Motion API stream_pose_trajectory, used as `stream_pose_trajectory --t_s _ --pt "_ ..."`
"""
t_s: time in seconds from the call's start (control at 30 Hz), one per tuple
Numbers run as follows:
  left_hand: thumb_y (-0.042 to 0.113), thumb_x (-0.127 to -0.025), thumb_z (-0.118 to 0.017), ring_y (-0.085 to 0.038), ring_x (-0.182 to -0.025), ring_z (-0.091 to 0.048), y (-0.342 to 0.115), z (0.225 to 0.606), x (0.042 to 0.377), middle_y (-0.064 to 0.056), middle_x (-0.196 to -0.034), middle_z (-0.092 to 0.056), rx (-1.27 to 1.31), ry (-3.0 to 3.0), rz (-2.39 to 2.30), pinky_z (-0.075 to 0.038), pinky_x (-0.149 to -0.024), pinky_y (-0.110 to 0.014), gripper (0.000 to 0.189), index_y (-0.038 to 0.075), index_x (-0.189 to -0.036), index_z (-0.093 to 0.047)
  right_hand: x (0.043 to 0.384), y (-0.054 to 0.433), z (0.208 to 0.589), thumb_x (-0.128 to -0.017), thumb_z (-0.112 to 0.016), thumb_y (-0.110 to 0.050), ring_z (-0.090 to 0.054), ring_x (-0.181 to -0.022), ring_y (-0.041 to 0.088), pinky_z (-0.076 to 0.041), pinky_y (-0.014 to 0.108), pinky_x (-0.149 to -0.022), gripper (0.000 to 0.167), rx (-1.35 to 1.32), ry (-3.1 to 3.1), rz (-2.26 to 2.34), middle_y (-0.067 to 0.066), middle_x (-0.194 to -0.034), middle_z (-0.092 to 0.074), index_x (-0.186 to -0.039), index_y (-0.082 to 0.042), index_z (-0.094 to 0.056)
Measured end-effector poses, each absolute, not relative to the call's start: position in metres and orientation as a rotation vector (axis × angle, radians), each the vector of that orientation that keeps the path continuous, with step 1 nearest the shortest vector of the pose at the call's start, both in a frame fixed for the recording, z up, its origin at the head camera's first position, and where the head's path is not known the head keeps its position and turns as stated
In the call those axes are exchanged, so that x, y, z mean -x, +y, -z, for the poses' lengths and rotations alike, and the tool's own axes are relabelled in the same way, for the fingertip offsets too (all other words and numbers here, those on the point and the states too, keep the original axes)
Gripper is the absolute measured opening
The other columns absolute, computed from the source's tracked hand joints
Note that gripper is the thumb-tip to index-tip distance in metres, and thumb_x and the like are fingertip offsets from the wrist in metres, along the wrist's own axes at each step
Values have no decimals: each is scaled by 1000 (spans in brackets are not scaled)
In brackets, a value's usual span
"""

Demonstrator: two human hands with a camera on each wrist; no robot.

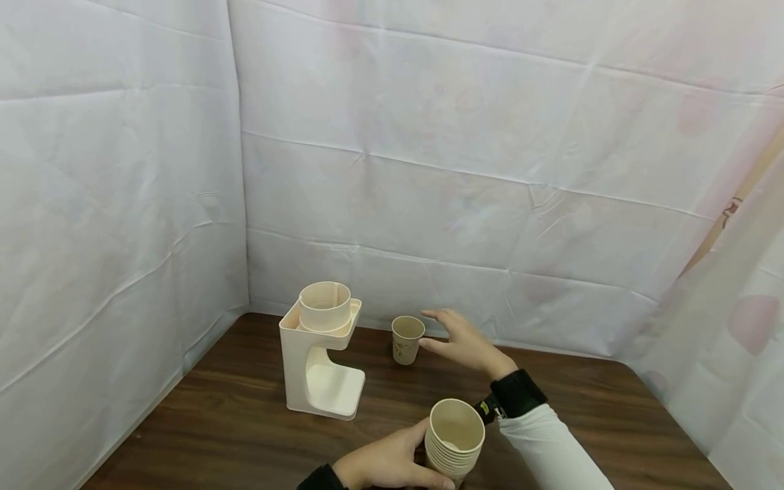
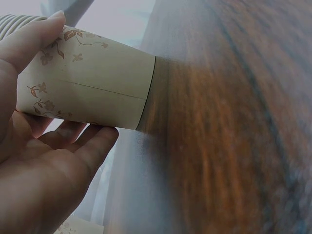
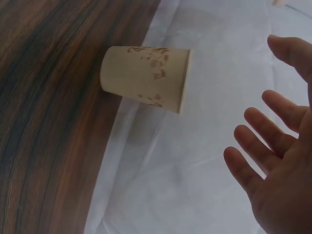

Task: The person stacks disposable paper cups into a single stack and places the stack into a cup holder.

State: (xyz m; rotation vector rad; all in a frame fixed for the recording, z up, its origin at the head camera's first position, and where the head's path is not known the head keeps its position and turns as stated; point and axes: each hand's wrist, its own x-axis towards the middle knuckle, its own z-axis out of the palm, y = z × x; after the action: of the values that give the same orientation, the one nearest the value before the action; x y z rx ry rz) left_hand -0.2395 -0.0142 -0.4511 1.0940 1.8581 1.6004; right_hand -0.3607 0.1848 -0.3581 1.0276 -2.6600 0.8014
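Observation:
Near the table's front edge, my left hand point(image 1: 395, 457) grips a stack of nested paper cups point(image 1: 454, 435). In the left wrist view the thumb lies on one side of the stack and the fingers point(image 2: 100, 146) on the other; the outermost cup point(image 2: 105, 73) has a brown floral print, and its base is at the tabletop. A single paper cup point(image 1: 407, 340) with the same print stands upright at the back of the table. Just to its right is my right hand point(image 1: 459, 342), fingers spread and apart from the cup in the right wrist view point(image 3: 285, 146).
A cream C-shaped stand point(image 1: 297, 374) with a round holder point(image 1: 324, 306) on top is left of the single cup. The dark wooden table point(image 1: 245, 429) meets white cloth curtains point(image 1: 392, 197) at the back and left. Another curtain hangs at right.

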Motion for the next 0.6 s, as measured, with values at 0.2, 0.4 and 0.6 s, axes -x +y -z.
stream_pose_trajectory --t_s 0.2,0.4,0.6 --pt "12 -92 -75 -6 -123 -52 -16 451 240 8 -136 -54 -1101 1850 -1594 -43 -99 -24 72 18 -151 -34 379 173 361 -93 -73 -38 -43 -136 31 -38 50 -108 65 -1030 -2703 -730 12 -143 -51 -146 -7 -49" --pt "9 -93 -72 -7 -122 -54 -16 452 241 6 -136 -54 -1148 1814 -1599 -45 -98 -24 69 15 -151 -34 392 164 366 -94 -72 -39 -41 -137 35 -36 52 -109 69 -1055 -2737 -696 16 -145 -49 -146 -1 -47" --pt "7 -95 -70 -8 -123 -53 -15 455 243 6 -137 -53 -1164 1786 -1604 -45 -98 -25 68 16 -151 -33 405 156 373 -88 -79 -37 -41 -136 37 -35 52 -110 79 -1052 -2778 -621 20 -144 -48 -146 4 -44"
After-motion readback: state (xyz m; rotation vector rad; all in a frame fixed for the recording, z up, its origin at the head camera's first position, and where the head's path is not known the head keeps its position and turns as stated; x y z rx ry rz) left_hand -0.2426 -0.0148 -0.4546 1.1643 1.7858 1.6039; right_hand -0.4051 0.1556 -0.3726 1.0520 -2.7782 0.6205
